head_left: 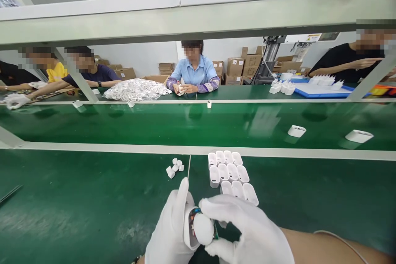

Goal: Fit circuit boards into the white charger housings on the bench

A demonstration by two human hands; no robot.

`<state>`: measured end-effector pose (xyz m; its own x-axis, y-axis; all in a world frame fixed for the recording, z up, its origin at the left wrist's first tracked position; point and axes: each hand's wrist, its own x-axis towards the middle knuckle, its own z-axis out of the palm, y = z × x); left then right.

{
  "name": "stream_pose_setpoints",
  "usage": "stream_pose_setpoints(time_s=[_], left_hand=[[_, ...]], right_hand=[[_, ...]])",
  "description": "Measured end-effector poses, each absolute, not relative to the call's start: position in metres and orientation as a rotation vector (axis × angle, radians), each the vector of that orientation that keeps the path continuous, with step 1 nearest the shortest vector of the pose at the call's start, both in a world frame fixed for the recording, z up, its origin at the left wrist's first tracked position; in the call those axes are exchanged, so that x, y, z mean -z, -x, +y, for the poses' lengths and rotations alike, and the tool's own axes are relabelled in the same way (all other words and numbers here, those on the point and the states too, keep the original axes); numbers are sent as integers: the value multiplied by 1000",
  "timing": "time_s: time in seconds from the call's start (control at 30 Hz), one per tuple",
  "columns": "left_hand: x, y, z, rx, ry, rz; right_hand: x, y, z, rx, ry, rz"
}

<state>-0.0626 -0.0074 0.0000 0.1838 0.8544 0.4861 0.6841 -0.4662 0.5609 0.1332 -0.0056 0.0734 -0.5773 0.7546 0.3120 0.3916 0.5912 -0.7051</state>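
Observation:
Both my hands wear white gloves at the bottom middle of the head view. My left hand (168,231) grips a white charger shell (188,231) from the left. My right hand (247,231) pinches a small white rounded part (203,229) with a circuit board behind it, pressed at the shell's open side. Just beyond my hands, several open white charger shells (230,173) stand in rows on the green bench (77,206). A little heap of small white caps (175,168) lies to their left.
A green conveyor belt (154,126) runs across the middle, carrying two white shells (297,131) (359,135). Several other people sit at the far side with a pile of white parts (136,89) and a blue tray (321,90). A grey shelf beam (198,16) spans overhead.

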Motion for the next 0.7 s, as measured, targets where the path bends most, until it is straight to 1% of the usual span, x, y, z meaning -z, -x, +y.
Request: stream_pose_setpoints(time_s=[0.13,0.23,0.37,0.5,0.7], left_hand=[[-4,59,-6,-1171,-2445,1528],[-3,58,-5,-1239,-2543,1540],[-1,58,-5,-1192,-2554,1555],[0,58,-6,-1192,-2550,1519],[3,55,-8,-1181,-2424,1621]], right_hand=[[-78,-132,-3,-735,1009,-2309],[-71,-130,-8,-653,1101,-2310],[-57,-126,-17,-445,1276,-2200],[-54,-123,-20,-251,1271,-2168],[-56,-120,-19,-168,1316,-2167]])
